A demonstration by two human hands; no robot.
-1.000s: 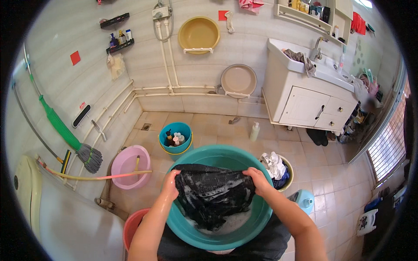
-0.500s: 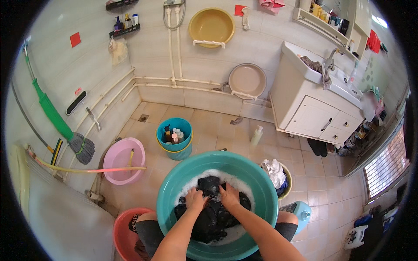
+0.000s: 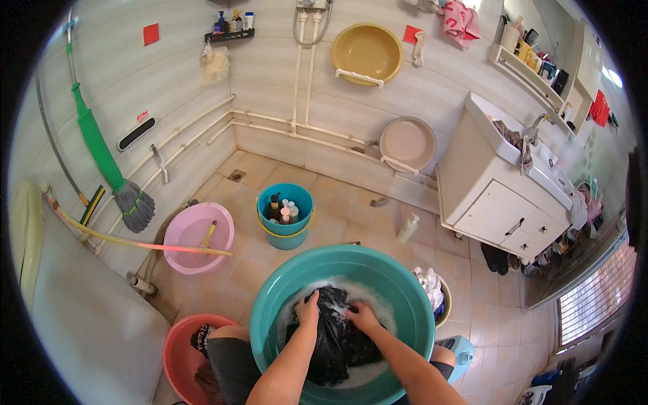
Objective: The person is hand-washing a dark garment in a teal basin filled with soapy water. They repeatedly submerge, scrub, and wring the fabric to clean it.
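Observation:
A large teal basin (image 3: 412, 290) stands between my knees with foamy water inside. A black garment (image 3: 329, 347), wet and bunched up, lies in it with white suds on top. My left hand (image 3: 308, 312) has its fingers closed on the garment's left edge, thumb uppermost. To the right, my right hand (image 3: 364, 317) grips another part of the cloth, its fingertips partly sunk in the dark folds. The cloth between the two hands is raised into a ridge. The kind of garment cannot be made out.
A red basin (image 3: 177, 337) with dark clothes sits by my left knee. Beyond are a pink basin (image 3: 177, 233) with a hose (image 3: 135, 244) over it and a blue bucket (image 3: 287, 238) of bottles. At right stand a tub of laundry (image 3: 432, 287), a blue jug (image 3: 463, 354) and a pump bottle (image 3: 408, 229).
My hands have gone from pressing down on the garment to holding it and lifting a fold between them. The view has shifted, so the room appears moved right.

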